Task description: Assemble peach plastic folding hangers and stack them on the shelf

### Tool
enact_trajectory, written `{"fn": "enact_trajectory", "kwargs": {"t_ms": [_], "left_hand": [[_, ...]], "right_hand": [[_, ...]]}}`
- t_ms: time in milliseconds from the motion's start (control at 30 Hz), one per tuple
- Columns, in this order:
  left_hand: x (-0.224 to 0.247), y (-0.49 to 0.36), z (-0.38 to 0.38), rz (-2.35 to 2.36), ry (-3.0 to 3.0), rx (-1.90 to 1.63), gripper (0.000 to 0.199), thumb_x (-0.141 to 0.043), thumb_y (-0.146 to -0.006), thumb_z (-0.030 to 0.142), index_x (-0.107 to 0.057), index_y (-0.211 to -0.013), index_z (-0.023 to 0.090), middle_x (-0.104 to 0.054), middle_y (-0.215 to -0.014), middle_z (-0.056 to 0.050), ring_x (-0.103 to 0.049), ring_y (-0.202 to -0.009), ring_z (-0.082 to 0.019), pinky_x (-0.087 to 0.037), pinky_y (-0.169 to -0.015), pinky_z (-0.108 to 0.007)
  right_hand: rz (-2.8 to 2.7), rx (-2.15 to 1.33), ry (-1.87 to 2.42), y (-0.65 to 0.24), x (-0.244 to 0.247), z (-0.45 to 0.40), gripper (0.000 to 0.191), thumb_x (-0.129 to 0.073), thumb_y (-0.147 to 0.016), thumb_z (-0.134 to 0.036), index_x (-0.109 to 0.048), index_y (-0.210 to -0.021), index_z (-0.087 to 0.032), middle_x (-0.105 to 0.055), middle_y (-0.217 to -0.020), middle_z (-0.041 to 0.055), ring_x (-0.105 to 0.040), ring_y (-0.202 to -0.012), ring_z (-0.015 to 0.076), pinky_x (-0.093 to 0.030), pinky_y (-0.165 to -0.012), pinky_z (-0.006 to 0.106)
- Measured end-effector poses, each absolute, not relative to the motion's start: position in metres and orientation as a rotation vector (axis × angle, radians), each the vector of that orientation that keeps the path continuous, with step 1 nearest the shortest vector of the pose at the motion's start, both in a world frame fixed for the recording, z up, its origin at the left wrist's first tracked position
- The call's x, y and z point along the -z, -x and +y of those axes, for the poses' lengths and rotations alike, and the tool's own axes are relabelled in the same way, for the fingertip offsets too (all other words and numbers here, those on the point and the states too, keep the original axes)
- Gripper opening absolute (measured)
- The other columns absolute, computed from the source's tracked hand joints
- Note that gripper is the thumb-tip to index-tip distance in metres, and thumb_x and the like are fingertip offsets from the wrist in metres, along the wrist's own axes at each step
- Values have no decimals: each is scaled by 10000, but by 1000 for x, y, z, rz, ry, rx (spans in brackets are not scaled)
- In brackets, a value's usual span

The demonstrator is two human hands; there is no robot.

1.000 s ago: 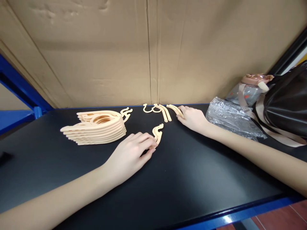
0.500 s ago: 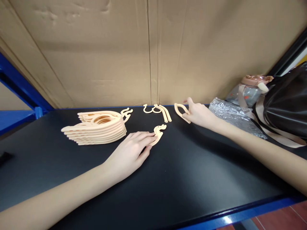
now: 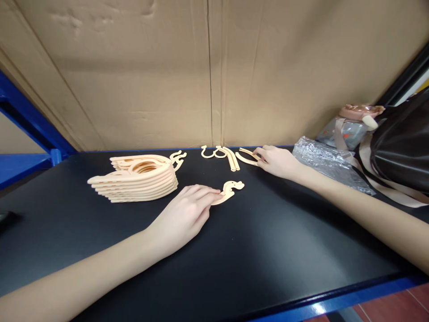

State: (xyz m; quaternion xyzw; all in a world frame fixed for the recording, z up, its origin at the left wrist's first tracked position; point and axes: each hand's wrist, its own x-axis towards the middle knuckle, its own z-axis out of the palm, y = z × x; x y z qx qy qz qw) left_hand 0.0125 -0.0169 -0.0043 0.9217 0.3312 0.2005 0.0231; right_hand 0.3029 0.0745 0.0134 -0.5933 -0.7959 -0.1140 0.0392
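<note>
My left hand [image 3: 187, 208] is closed on a beige folding hanger [image 3: 231, 190] lying on the black tabletop. Its hook end shows past my fingertips; the rest is under my hand. Farther back, my right hand [image 3: 278, 162] has its fingers on the right ends of two curved beige hanger arms [image 3: 247, 158]. Just left of these lie two more hanger arms [image 3: 232, 158], side by side, and two loose hooks [image 3: 208, 155]. A neat stack of folded beige hangers [image 3: 134, 179] stands beyond my left hand, to its left.
Crumpled clear plastic wrap [image 3: 321, 161] lies to the right of my right hand. Behind it are a drinking bottle [image 3: 351, 127] with a strap and a dark bag [image 3: 398, 138]. A cardboard wall [image 3: 150, 89] closes off the back, and a blue frame [image 3: 36, 129] stands at left.
The hanger under my left hand has turned, its hook now pointing more to the right. My right hand has turned the two curved arms, and their far ends now point left.
</note>
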Motion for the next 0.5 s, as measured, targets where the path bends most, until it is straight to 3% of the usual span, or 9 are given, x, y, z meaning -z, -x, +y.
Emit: {"fn": "enact_trajectory", "kwargs": {"t_ms": [200,500], "left_hand": [[5,-13,-16,1013,-2860,-614,350,-409,-929,102,-578,-1214,214,-641,-1213,-28,-565,-1108,-188,-444,-951,-362],[5,-11,-16,1008,-2854,-595,372,-402,-916,74,-571,-1217,214,-636,-1226,-22,-553,-1123,-183,-437,-962,-357]], "right_hand": [[-2496,342,1755,-303,-14,75,361,-410,-930,-470,-654,-931,-204,-615,-945,89,-616,-833,221,-410,-698,301],[-2433,381,1784,-304,-17,74,256,-480,-874,-360,-673,-843,-195,-640,-875,66,-583,-686,181,-354,-608,280]]}}
